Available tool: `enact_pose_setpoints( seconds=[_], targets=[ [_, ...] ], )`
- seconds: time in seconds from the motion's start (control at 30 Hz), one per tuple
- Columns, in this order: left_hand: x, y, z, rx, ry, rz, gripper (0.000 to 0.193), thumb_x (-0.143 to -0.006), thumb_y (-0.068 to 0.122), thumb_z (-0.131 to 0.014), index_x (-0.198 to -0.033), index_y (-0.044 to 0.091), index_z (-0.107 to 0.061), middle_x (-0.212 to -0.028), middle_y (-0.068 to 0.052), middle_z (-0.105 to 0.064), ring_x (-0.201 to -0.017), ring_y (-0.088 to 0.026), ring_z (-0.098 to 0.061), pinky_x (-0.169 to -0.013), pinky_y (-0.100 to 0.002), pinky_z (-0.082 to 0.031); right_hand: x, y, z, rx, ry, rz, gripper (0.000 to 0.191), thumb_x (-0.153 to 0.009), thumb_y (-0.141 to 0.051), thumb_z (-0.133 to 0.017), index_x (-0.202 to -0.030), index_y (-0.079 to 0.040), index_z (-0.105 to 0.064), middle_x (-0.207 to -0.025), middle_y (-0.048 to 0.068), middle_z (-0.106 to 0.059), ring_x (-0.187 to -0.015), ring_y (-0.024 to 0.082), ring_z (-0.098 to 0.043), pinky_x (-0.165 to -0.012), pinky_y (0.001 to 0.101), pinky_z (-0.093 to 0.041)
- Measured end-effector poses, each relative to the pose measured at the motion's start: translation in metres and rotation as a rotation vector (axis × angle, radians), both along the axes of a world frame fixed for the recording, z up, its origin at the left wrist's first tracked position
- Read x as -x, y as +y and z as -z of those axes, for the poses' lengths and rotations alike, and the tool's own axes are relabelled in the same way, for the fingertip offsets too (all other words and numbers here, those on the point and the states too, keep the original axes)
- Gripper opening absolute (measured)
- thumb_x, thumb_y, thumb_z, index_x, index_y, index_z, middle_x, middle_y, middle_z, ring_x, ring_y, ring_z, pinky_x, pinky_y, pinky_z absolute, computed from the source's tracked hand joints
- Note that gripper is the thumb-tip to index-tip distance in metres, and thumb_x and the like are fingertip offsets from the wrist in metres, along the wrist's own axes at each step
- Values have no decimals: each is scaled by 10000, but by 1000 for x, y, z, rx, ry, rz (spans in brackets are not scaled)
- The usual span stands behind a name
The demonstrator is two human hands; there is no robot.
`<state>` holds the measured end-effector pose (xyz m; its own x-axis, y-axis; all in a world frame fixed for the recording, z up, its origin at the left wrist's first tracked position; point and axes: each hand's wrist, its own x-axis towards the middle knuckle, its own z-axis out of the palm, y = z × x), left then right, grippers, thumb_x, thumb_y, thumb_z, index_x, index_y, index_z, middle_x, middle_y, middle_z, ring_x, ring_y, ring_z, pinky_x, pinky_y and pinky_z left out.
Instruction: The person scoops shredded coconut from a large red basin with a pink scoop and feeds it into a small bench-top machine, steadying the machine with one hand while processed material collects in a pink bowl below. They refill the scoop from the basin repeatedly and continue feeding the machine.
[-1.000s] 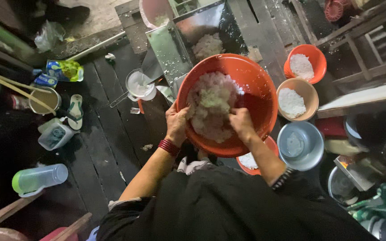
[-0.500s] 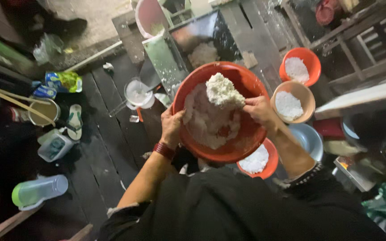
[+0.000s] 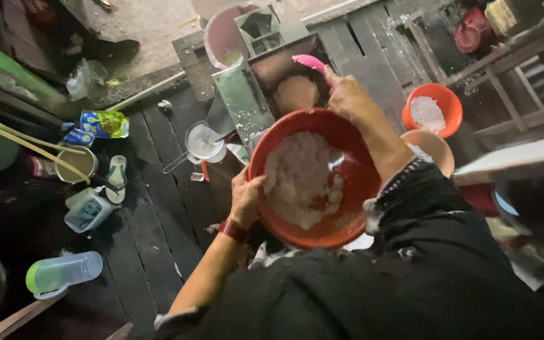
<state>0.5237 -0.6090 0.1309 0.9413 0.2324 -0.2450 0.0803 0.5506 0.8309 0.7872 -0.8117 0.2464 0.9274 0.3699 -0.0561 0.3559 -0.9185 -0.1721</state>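
A big red plastic basin (image 3: 354,182) holds a mass of white grated stuff (image 3: 297,179) and sits in front of me. My left hand (image 3: 245,198) grips the basin's near-left rim. My right hand (image 3: 346,94) reaches beyond the basin's far rim and holds a pink utensil (image 3: 310,62) over a dark metal tray (image 3: 288,66), where a pale lump (image 3: 295,93) lies. A red band circles my left wrist.
An orange bowl (image 3: 432,108) of white stuff and a tan bowl (image 3: 434,146) stand to the right. A metal strainer cup (image 3: 204,143), a tin cup with sticks (image 3: 77,162), a plastic jug (image 3: 64,272) and a small container (image 3: 89,212) lie left on dark floor planks (image 3: 158,208).
My right hand left the white mass in the basin and reached forward over the tray, now holding the pink utensil. The left hand stays on the rim; the view has closed in.
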Motion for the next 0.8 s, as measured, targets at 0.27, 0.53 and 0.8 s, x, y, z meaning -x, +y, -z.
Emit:
enact_pose_setpoints(
  seconds=[0.27, 0.53, 0.8],
  targets=[
    [35, 19, -5, -16, 1, 55, 401, -918, 10, -670, -1316, -37, -683, -1073, -27, -705, -920, -87, -624, -825, -241, -512, -21, 15, 40, 242, -14, -139, 297, -990, -342, -519, -993, -200, -781, -973, 145, -760, -922, 347, -745, -748, 501, -571],
    [32, 16, -18, 52, 82, 45, 405, -894, 16, -668, -1297, -25, -681, -1052, -32, -721, -875, -105, -647, -776, -268, -537, -19, 38, 95, 304, -124, -230, 221, -860, -185, -587, -936, -160, -794, -938, 147, -769, -911, 336, -756, -729, 490, -590],
    [24, 15, -13, 56, 65, 51, 416, -869, 13, -658, -1283, -26, -676, -1039, -21, -730, -861, -99, -653, -770, -262, -550, -32, 26, 70, 218, -84, -115, 324, -1046, -252, -457, -1112, -199, -770, -990, 152, -766, -953, 361, -740, -784, 498, -578]
  ],
)
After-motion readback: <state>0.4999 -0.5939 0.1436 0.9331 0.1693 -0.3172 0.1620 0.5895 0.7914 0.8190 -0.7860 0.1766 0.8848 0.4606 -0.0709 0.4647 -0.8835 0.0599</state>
